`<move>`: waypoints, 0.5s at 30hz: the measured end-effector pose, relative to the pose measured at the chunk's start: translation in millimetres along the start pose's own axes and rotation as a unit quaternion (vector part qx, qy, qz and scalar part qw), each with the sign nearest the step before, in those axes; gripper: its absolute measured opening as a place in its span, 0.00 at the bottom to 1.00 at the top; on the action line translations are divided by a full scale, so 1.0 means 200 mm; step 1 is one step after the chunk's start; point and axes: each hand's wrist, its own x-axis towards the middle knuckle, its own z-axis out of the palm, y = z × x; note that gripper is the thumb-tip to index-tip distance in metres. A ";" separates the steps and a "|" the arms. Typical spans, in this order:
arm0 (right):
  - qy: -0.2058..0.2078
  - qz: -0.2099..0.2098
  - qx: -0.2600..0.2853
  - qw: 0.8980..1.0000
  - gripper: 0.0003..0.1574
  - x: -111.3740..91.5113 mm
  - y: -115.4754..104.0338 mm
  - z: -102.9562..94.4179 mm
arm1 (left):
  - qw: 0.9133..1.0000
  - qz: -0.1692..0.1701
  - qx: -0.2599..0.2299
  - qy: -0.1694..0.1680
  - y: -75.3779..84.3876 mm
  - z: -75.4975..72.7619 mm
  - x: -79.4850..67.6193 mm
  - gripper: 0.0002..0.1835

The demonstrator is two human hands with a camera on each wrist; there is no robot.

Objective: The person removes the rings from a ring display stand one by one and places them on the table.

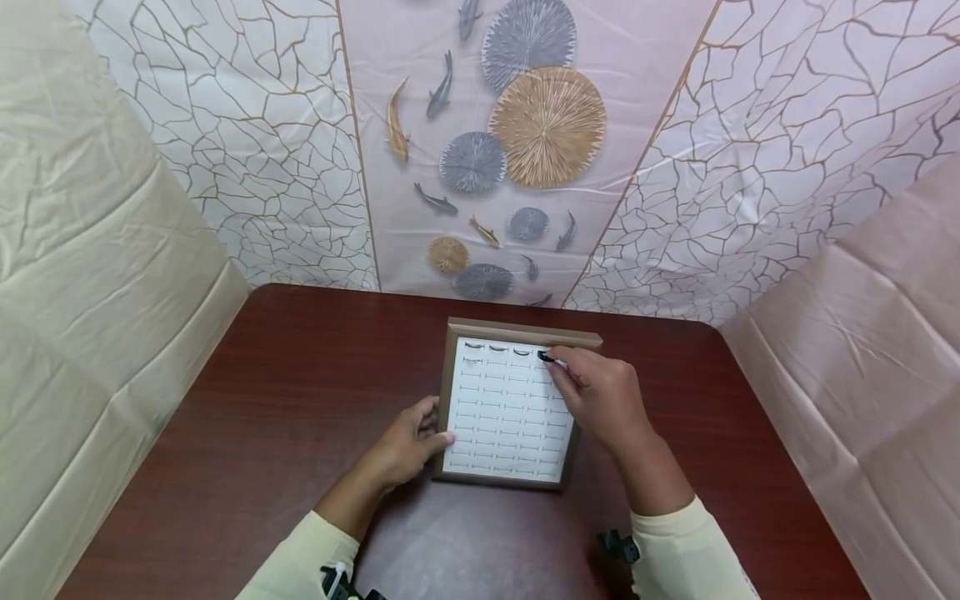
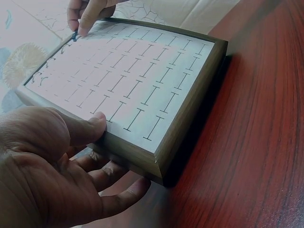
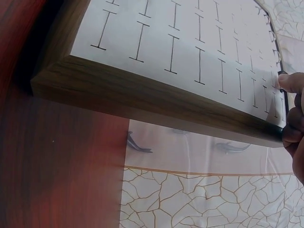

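A brown wooden frame holds a white sheet printed with rows of I-shaped lines. My left hand grips the frame's left side, thumb over the rim and fingers beneath the edge. At the top right of the sheet, my right hand pinches a small black piece between thumb and fingers, right at the top row. Thin dark curved strips, which look like false eyelashes, lie along that row to its left. One more strip lies below the first.
The frame sits on a dark red wooden table. A patterned cloth hangs behind the table's far edge. Beige cloth stands along the left side, and a similar cloth along the right.
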 end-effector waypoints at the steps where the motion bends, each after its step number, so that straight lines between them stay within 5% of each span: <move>1: 0.000 -0.002 -0.002 1.000 0.10 0.00 0.00 0.00 | 1.000 0.000 0.000 0.000 0.00 0.00 0.00 0.32; 15: 0.014 -0.034 0.017 0.999 0.10 -0.03 0.03 0.00 | 1.000 0.003 0.004 0.006 0.00 0.01 0.00 0.31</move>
